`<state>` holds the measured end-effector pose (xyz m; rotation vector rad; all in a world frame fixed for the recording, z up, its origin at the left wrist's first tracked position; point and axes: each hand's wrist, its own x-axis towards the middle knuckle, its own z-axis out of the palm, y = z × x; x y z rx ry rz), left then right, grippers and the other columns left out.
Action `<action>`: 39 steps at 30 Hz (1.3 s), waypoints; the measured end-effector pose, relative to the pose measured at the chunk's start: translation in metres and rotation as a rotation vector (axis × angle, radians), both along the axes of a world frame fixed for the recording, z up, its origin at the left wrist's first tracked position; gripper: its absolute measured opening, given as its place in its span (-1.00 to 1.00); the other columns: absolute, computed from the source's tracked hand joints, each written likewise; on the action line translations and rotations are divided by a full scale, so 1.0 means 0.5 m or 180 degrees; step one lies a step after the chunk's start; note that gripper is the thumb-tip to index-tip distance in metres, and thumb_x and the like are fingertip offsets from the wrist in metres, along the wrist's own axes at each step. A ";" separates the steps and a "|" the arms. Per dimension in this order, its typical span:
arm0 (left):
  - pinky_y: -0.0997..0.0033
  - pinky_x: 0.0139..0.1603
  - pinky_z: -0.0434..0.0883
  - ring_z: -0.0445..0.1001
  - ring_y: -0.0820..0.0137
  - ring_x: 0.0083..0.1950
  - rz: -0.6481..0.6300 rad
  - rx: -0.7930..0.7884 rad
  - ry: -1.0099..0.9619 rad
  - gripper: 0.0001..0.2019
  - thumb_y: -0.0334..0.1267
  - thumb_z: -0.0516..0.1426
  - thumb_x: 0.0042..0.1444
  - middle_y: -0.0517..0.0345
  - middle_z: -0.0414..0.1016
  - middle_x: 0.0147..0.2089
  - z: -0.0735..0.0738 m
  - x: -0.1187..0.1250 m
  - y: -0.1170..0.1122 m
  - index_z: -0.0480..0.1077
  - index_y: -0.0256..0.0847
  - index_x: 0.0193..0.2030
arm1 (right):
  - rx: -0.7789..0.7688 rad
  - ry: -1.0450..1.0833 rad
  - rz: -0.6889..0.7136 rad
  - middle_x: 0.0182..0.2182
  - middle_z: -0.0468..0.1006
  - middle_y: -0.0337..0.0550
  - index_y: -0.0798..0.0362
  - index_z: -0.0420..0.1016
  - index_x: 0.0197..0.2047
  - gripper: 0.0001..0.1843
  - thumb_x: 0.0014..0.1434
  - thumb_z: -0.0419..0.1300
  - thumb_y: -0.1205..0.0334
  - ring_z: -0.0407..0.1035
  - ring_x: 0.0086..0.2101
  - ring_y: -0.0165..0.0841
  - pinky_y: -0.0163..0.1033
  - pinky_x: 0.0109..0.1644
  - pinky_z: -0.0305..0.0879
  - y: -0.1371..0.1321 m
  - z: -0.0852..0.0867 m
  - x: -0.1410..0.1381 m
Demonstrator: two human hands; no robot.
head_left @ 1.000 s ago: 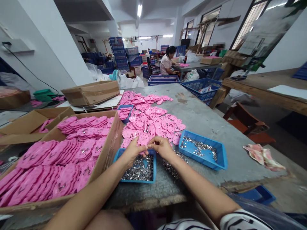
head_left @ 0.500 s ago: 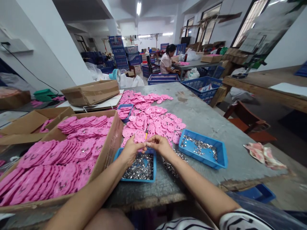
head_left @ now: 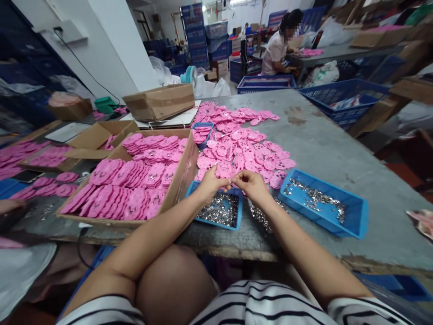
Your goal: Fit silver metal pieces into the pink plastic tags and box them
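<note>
My left hand (head_left: 210, 184) and my right hand (head_left: 250, 184) meet above a small blue tray (head_left: 219, 211) of tiny metal parts. Together they pinch a pink face-shaped plastic piece (head_left: 223, 169); both have their fingers closed on it. A spread of the same pink pieces (head_left: 243, 144) covers the grey table (head_left: 324, 149) just beyond my hands. A cardboard box (head_left: 135, 180) packed with rows of pink pieces stands at my left.
A second blue tray (head_left: 323, 205) of metal parts lies to the right. More cardboard boxes (head_left: 158, 101) and pink pieces sit at the left. Blue crates (head_left: 341, 97) stand past the table. A person (head_left: 279, 43) sits at a far table. Someone's hand (head_left: 10, 205) shows at the left edge.
The view has tilted down and to the left, so my lap and more of the left table show. Both hands stay on the pink piece above the tray.
</note>
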<state>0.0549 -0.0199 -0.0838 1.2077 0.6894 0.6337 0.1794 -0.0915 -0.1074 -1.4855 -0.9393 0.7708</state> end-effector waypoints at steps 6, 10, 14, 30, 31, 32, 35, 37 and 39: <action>0.35 -0.41 0.44 0.57 0.24 -0.29 -0.0288 -0.0889 -0.0486 -0.74 -0.09 0.12 0.09 0.01 0.57 -0.34 0.014 0.004 0.003 0.40 -0.26 -0.22 | 0.0310 0.0315 -0.0075 -0.48 0.46 -0.21 0.03 0.40 -0.53 -0.63 -0.08 0.34 -0.09 0.34 -0.39 -0.35 -0.20 -0.27 0.30 -0.006 0.012 0.016; 0.20 -0.28 0.50 0.58 0.14 -0.19 -0.0391 -0.1156 -0.0470 -0.71 -0.15 0.01 0.19 -0.06 0.59 -0.32 0.022 0.005 0.001 0.45 -0.30 -0.15 | 0.0403 -0.0444 -0.0210 -0.21 0.45 -0.10 0.04 0.47 -0.52 -0.79 0.01 0.31 0.11 0.35 -0.11 -0.25 -0.09 -0.01 0.32 -0.013 0.019 0.014; 0.21 -0.19 0.52 0.57 0.20 -0.13 -0.0358 -0.1259 -0.0613 -0.76 -0.24 -0.02 0.21 -0.02 0.59 -0.26 0.023 0.008 -0.005 0.42 -0.26 -0.14 | 0.0299 -0.0639 -0.0194 -0.08 0.39 -0.04 0.06 0.46 -0.54 -0.86 0.01 0.27 0.26 0.29 0.02 -0.18 -0.04 0.08 0.29 -0.014 0.023 -0.004; 0.07 0.14 0.40 0.55 0.27 0.00 -0.0452 -0.1259 -0.1124 -0.45 -0.53 -0.01 0.05 0.01 0.58 -0.09 0.026 -0.002 -0.016 0.25 -0.16 0.21 | 0.0634 0.0190 -0.0859 -0.08 0.39 -0.05 0.04 0.37 -0.64 -0.79 -0.09 0.28 0.21 0.32 0.03 -0.15 0.03 0.20 0.20 -0.006 0.007 -0.025; 0.05 0.16 0.38 0.54 0.26 0.02 -0.0448 -0.1284 -0.1149 -0.43 -0.54 -0.01 0.04 0.01 0.58 -0.06 0.027 -0.002 -0.017 0.24 -0.16 0.23 | 0.0655 0.0214 -0.0847 -0.08 0.39 -0.07 0.04 0.37 -0.64 -0.78 -0.10 0.29 0.20 0.33 0.01 -0.16 0.04 0.20 0.20 -0.005 0.006 -0.026; 0.03 0.19 0.36 0.53 0.25 0.06 -0.0452 -0.1311 -0.1178 -0.41 -0.54 -0.01 0.03 0.01 0.57 -0.04 0.027 -0.002 -0.017 0.22 -0.15 0.25 | 0.0677 0.0237 -0.0833 -0.09 0.39 -0.08 0.04 0.37 -0.65 -0.78 -0.11 0.30 0.19 0.35 -0.01 -0.17 0.05 0.19 0.20 -0.004 0.005 -0.026; -0.01 0.25 0.30 0.49 0.24 0.13 -0.0472 -0.1377 -0.1267 -0.36 -0.56 -0.01 0.02 0.01 0.55 0.03 0.028 -0.003 -0.017 0.18 -0.13 0.28 | 0.0725 0.0279 -0.0814 -0.11 0.37 -0.07 0.04 0.39 -0.65 -0.78 -0.13 0.30 0.17 0.35 -0.04 -0.17 0.06 0.18 0.21 -0.002 0.003 -0.027; -0.02 0.26 0.29 0.48 0.23 0.15 -0.0476 -0.1400 -0.1298 -0.36 -0.56 -0.01 0.03 0.02 0.54 0.06 0.026 -0.003 -0.017 0.17 -0.12 0.29 | 0.0726 0.0252 -0.0809 -0.11 0.37 -0.07 0.03 0.40 -0.65 -0.79 -0.13 0.29 0.17 0.35 -0.04 -0.17 0.06 0.18 0.22 -0.001 0.002 -0.027; -0.02 0.27 0.29 0.47 0.23 0.17 -0.0479 -0.1404 -0.1321 -0.35 -0.55 -0.01 0.03 0.02 0.52 0.09 0.024 -0.002 -0.017 0.16 -0.09 0.30 | 0.0711 0.0205 -0.0815 -0.11 0.37 -0.07 0.03 0.39 -0.65 -0.80 -0.12 0.29 0.18 0.34 -0.03 -0.17 0.06 0.18 0.22 -0.001 0.002 -0.027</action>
